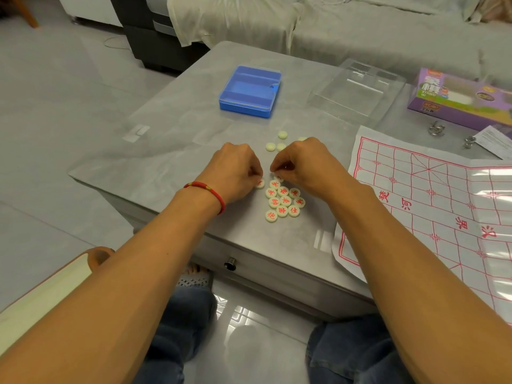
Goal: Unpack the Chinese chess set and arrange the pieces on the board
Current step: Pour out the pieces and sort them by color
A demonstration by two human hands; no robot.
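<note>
**Board lies to your right; the pieces sit between your hands**

Your left hand curls its fingers down onto one piece at the left edge of the cluster, pinching or pressing it; which one is not clear. Your right hand is curled too, fingertips on a piece at the cluster's far end, mostly hidden under them. The red-marked pieces lie face up on the tabletop, packed touching one another, right in front of you. A few blank-side pieces sit just beyond your hands.

The board is spread flat well off to the right, its long side running away from you and its near part hanging over the tabletop's edge. Your right hand is the nearer one to it, so carrying pieces across likely falls to that hand. The blue case lies open and empty farther back.
</note>
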